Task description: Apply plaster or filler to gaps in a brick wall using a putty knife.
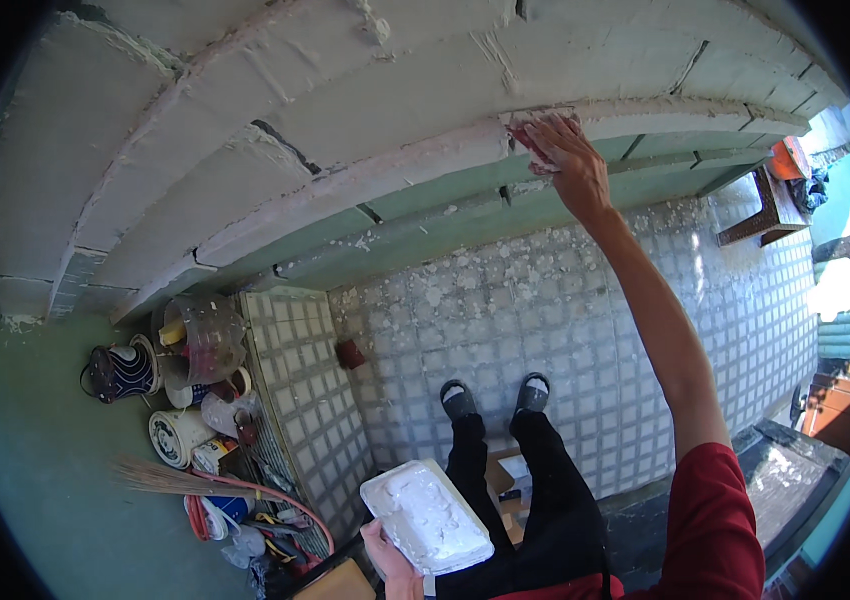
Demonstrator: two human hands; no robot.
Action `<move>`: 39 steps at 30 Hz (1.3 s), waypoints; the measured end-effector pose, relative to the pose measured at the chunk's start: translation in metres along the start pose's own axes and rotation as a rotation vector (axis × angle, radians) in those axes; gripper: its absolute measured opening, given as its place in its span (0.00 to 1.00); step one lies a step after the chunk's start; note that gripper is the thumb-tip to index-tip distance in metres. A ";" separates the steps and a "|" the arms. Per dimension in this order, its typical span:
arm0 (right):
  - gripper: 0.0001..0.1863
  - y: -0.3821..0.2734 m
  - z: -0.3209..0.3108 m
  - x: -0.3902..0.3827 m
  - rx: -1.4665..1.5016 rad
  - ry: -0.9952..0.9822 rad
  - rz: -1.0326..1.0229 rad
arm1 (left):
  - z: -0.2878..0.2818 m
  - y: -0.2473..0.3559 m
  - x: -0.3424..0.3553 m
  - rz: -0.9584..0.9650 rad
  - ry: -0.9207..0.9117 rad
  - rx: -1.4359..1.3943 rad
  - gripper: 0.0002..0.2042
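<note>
My right hand [569, 160] is closed on a red flat spreader [527, 135], which is smeared with white paste and pressed against the pale plastered ledge [395, 160] along the wall. Much of the spreader is hidden under my fingers. Low at the center, my left hand [390, 560] grips a white rectangular tray [377, 490] by its left side. White paste [430, 510] lies in it. Above the ledge the wall [405, 70] has rough joints and dark gaps. Below it runs a green band [440, 225] with a grey ledge.
Buckets [178, 440], a straw broom [160, 480], a hose and other clutter crowd the left, beside a tiled step [295, 365]. My feet stand on the speckled tiled floor [645, 400]. A small brown stool [765, 215] is at far right; a dark bench [785, 460] is at lower right.
</note>
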State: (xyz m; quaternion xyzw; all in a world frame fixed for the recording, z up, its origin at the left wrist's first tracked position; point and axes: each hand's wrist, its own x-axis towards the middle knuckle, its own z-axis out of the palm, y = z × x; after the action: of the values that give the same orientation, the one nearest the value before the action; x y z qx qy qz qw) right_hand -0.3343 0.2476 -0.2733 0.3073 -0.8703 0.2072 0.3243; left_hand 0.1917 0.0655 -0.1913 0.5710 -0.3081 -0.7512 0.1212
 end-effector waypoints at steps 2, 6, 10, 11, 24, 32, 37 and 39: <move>0.20 0.001 -0.015 0.000 0.389 0.121 0.100 | -0.006 -0.002 0.000 0.012 0.058 0.032 0.27; 0.14 0.012 -0.038 -0.007 1.001 0.207 0.800 | 0.004 0.004 -0.001 -0.013 0.015 0.028 0.27; 0.08 0.009 -0.046 -0.001 1.462 0.489 1.116 | 0.013 0.005 0.004 -0.009 -0.035 0.028 0.26; 0.06 0.011 -0.046 0.001 1.467 0.547 1.131 | 0.013 0.005 0.006 0.002 -0.036 0.036 0.26; 0.24 -0.043 0.000 0.108 0.497 0.642 1.051 | 0.016 0.017 0.023 0.001 0.052 0.057 0.26; 0.34 -0.082 0.048 0.125 0.250 0.791 0.763 | 0.044 0.035 0.027 -0.040 0.339 0.292 0.25; 0.34 -0.132 0.032 0.103 0.513 0.543 0.551 | -0.002 0.022 0.058 0.005 -0.037 0.118 0.28; 0.34 -0.120 0.023 0.081 0.531 0.495 0.478 | 0.027 0.024 0.048 -0.046 -0.116 0.106 0.29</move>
State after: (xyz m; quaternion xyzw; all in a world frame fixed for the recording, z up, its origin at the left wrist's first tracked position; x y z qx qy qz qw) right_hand -0.3131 0.1151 -0.2140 0.1108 -0.7295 0.5604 0.3760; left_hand 0.1473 0.0303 -0.2100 0.5389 -0.3407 -0.7684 0.0556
